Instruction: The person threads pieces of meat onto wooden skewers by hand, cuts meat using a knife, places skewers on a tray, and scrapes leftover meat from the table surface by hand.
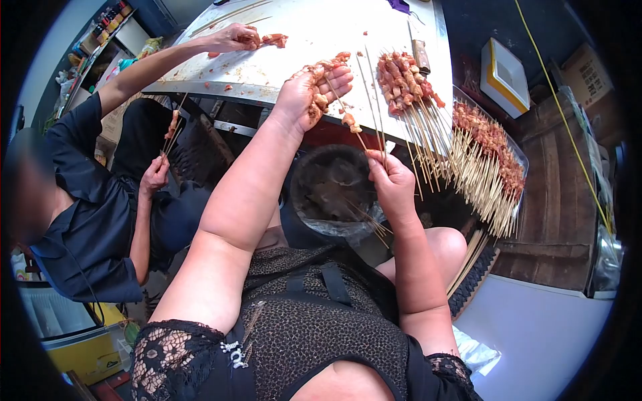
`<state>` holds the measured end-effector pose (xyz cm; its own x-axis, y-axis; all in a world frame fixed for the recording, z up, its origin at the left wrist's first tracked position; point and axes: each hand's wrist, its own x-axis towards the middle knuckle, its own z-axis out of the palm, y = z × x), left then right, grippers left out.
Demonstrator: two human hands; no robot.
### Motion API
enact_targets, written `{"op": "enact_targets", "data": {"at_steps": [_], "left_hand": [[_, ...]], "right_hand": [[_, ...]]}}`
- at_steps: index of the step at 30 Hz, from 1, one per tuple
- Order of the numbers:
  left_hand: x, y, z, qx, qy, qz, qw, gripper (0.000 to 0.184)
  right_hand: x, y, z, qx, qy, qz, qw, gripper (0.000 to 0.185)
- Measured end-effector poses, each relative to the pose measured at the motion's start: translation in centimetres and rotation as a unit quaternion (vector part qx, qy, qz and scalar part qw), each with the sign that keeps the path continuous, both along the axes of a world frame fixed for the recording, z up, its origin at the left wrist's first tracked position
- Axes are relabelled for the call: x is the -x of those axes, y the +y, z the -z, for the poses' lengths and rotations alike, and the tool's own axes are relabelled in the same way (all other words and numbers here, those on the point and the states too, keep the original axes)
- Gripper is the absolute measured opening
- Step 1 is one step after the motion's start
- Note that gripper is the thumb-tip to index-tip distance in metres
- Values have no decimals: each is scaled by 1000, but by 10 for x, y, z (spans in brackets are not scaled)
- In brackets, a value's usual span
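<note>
My left hand (pixel 296 99) is turned palm up over the table's front edge, cupped around several raw meat pieces (pixel 329 64). One thin bamboo skewer (pixel 362 138) carries a meat chunk (pixel 350 122) partway along and runs up toward the meat in that palm. Lower and to the right, my right hand (pixel 393 182) pinches this skewer near its lower end, together with a few bare skewers that point upward. Where the skewer's tip sits among the meat is hard to make out. A pile of loaded meat skewers (pixel 402 80) lies just right of my hands.
On the white table (pixel 314 27) are meat scraps and a knife (pixel 420 56). A tray of meat skewers (pixel 491 144) stands at right. Below is a dark tub (pixel 328 180). At left, a co-worker's hand (pixel 235 38) touches meat; the other hand (pixel 155 175) holds skewers.
</note>
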<state>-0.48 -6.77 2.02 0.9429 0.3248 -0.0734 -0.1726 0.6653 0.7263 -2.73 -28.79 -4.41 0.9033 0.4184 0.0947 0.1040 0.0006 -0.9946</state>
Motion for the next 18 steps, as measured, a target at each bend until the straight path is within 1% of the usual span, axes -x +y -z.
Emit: {"op": "enact_targets", "data": {"at_steps": [2,9,11,12,14,18], "left_hand": [[-1,3,2,16,-3,22,1000,31],[0,-1,2,6,-10,17,1000,33],[0,-1,0,-2,-11,28,1000,33],[0,-1,1,-1,-11,27,1000,33],[-1,1,1,13,-20,36,999,33],[2,-5,3,-21,-45,17,999,32]], "right_hand": [[0,0,-4,15,-15,1,1000,15],[-1,5,-1,9,-16,1,1000,16],[1,7,-8,-5,80,-18,997,17],[1,8,-8,-4,81,-19,997,17],[0,9,-7,-42,142,-35,988,18],[-1,11,-5,-44,155,-31,987,18]]}}
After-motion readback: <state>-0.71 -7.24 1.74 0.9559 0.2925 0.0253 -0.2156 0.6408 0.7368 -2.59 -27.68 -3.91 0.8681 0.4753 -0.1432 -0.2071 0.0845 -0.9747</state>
